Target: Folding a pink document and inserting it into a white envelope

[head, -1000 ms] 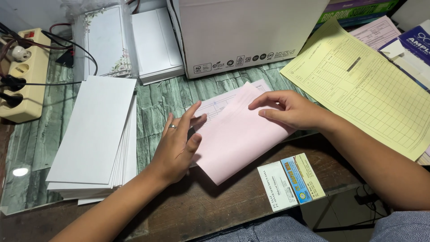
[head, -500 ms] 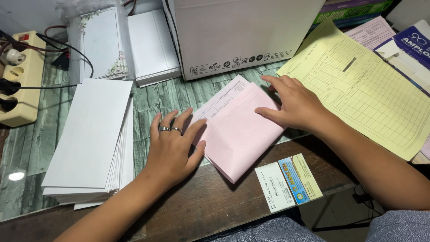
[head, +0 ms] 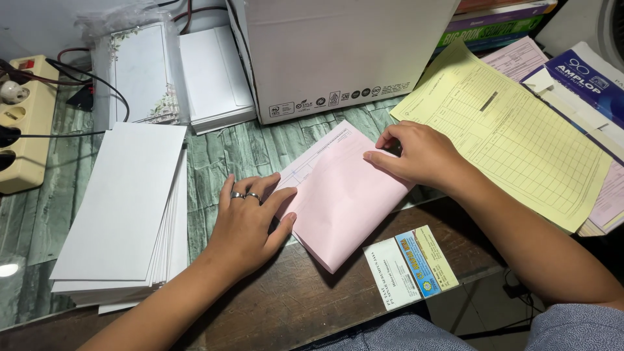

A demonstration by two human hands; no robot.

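A folded pink sheet [head: 338, 198] lies slantwise in the middle of the desk, a printed white part showing along its upper left edge. My left hand [head: 250, 221], with two rings, lies flat with its fingertips pressing the pink sheet's left edge. My right hand [head: 416, 156] presses down on the sheet's upper right corner with curled fingers. Neither hand grips anything.
A stack of white envelopes [head: 123, 208] lies at the left. A white carton [head: 338, 52] stands behind, with more envelopes [head: 211, 71] beside it. A yellow form [head: 513, 130] lies at the right. Two cards [head: 409, 266] sit at the front edge. A power strip [head: 23, 123] is far left.
The pink sheet has been folded tighter and turned slightly. My left hand came down flat on its left edge; my right hand shifted toward the sheet's upper right corner.
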